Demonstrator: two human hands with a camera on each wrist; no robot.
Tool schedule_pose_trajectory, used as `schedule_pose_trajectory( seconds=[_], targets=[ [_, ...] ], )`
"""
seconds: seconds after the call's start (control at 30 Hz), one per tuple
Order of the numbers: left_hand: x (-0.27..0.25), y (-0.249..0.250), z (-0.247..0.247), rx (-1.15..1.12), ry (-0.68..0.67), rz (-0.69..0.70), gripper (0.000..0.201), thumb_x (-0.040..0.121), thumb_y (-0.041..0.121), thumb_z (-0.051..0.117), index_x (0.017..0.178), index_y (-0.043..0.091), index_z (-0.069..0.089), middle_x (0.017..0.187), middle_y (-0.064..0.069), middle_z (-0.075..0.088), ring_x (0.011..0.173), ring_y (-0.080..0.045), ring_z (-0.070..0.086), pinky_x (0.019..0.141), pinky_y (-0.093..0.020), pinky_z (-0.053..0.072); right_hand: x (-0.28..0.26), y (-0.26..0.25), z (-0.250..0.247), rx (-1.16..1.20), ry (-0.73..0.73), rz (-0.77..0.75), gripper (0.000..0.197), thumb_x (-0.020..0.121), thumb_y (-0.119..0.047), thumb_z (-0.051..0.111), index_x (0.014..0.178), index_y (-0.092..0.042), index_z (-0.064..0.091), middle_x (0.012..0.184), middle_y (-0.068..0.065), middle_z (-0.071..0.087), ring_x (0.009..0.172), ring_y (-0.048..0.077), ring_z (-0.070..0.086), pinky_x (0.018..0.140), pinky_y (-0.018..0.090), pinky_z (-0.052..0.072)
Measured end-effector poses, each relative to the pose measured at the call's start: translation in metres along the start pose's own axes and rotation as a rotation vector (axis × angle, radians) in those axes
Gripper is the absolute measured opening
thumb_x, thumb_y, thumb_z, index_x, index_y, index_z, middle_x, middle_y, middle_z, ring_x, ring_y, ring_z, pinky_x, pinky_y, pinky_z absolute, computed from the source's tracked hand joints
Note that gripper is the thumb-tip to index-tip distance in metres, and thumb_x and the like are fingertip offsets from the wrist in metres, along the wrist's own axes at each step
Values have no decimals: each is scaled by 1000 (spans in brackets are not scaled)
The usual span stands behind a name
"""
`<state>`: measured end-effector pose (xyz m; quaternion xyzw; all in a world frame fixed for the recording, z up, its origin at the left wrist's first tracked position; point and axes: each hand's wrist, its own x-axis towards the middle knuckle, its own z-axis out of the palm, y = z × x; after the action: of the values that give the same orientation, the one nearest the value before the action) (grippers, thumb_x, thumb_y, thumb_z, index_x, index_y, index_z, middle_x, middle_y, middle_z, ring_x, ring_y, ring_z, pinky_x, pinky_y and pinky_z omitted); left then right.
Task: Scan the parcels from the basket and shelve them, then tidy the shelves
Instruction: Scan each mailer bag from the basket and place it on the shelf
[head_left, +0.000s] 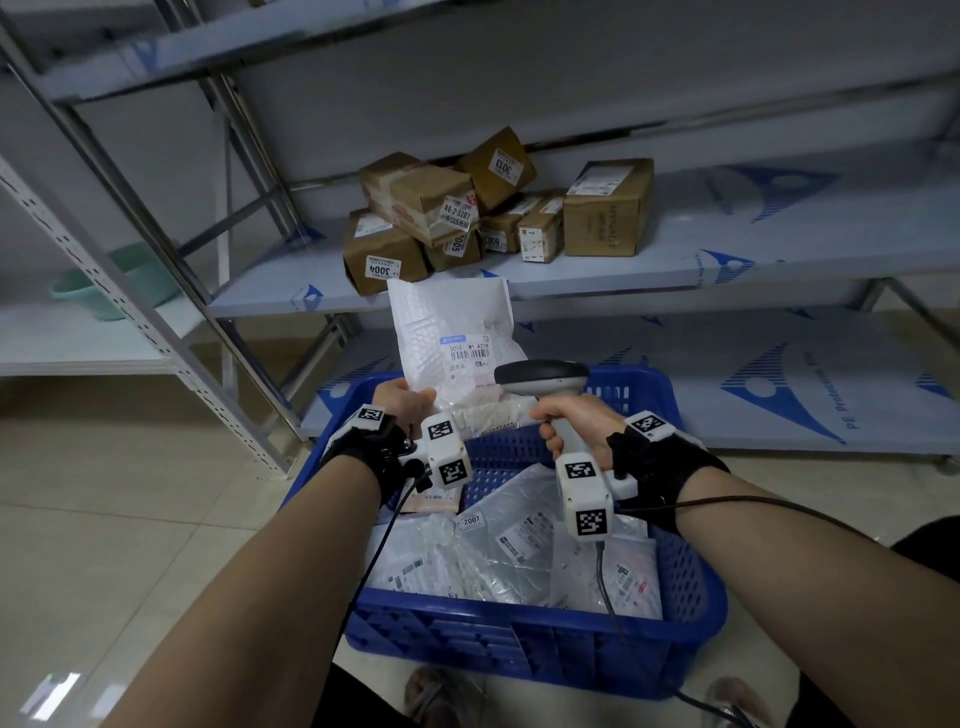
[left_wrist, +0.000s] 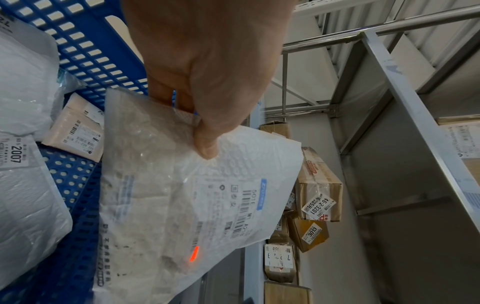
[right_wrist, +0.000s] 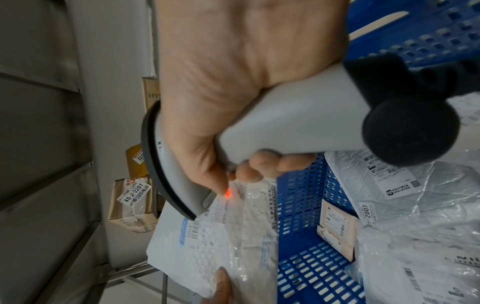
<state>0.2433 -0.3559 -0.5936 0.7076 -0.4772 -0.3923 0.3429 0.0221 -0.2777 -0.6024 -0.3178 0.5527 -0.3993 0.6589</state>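
Observation:
My left hand (head_left: 408, 402) pinches the lower left edge of a white bubble mailer (head_left: 452, 332) and holds it upright above the far end of the blue basket (head_left: 691, 582). In the left wrist view the thumb (left_wrist: 207, 142) presses on the mailer (left_wrist: 182, 205), whose barcode label faces me. My right hand (head_left: 569, 421) grips the handle of a grey barcode scanner (head_left: 543, 379), its head aimed at the mailer. A red scan dot (left_wrist: 194, 254) glows on the mailer, and the red dot (right_wrist: 228, 193) also shows just under the scanner (right_wrist: 272, 127).
Several white and clear bagged parcels (head_left: 498, 551) lie in the basket, one tagged 2007. Brown cardboard boxes (head_left: 467, 208) are piled on the shelf (head_left: 779, 234) behind. A green basin (head_left: 104, 291) sits on the left shelf. Scanner cable trails over the basket's near right.

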Motion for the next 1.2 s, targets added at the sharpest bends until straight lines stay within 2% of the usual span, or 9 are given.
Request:
schedule_pose_trajectory(
  seconds=[0.13,0.27,0.4,0.57,0.87,0.93,1.0,1.07,1.2],
  targets=[
    [-3,0,1,-18,-18,27,17,91,8,61,106,-1,62,74,-6,60,61,-18,55,55,-29,45,-1,-1,0,-8,-6,-21,15,86,-13,64,73,-8,60,57,4,53,45,13,46,46,26,39],
    [-4,2,2,-21,-20,33,22,92,7,60,111,-4,62,85,-12,63,62,-18,56,56,-29,46,0,0,-2,-32,17,-27,13,85,-13,65,74,-8,61,55,4,53,45,14,46,46,26,39],
    [-3,3,2,-35,-21,30,22,92,7,60,112,-3,61,74,-4,59,62,-17,55,55,-27,46,-1,3,-4,-66,8,-32,15,85,-14,65,72,-10,61,55,3,54,45,13,47,46,26,40],
    [-1,6,2,-17,-33,32,24,91,8,61,113,-3,62,75,-4,61,64,-18,57,59,-30,48,-1,1,-3,-85,5,-31,11,84,-11,63,73,-9,62,55,3,54,45,13,47,46,26,39],
    [-9,28,-8,-28,-34,92,19,91,5,60,108,-2,62,70,-5,60,57,-19,53,43,-22,44,-12,-18,-2,-28,52,-78,14,83,-12,65,71,-7,60,55,4,52,45,14,45,47,26,38],
    [-11,38,-11,-64,-59,105,19,91,4,59,109,-3,62,72,-8,61,61,-24,54,50,-27,47,-17,-25,-1,32,93,-144,14,84,-14,68,75,-5,63,57,6,55,45,16,45,48,27,39],
    [-12,53,-14,-94,-70,125,17,91,6,60,107,0,63,82,-13,65,73,-29,60,68,-40,52,-20,-39,-1,124,158,-239,12,83,-15,71,80,-4,67,59,8,58,44,15,46,48,27,40],
    [-13,75,-17,-108,-44,166,19,90,10,63,107,2,64,97,-15,68,88,-33,66,85,-49,54,-24,-59,-3,199,241,-322,12,83,-12,71,74,-5,68,57,7,59,40,13,45,48,27,39],
    [-14,126,-15,-169,-8,282,25,90,13,60,114,6,63,106,-13,68,96,-33,66,90,-49,53,-24,-96,-18,256,384,-429,19,83,-13,71,65,-10,65,57,7,58,41,12,45,45,26,39]
  ],
)
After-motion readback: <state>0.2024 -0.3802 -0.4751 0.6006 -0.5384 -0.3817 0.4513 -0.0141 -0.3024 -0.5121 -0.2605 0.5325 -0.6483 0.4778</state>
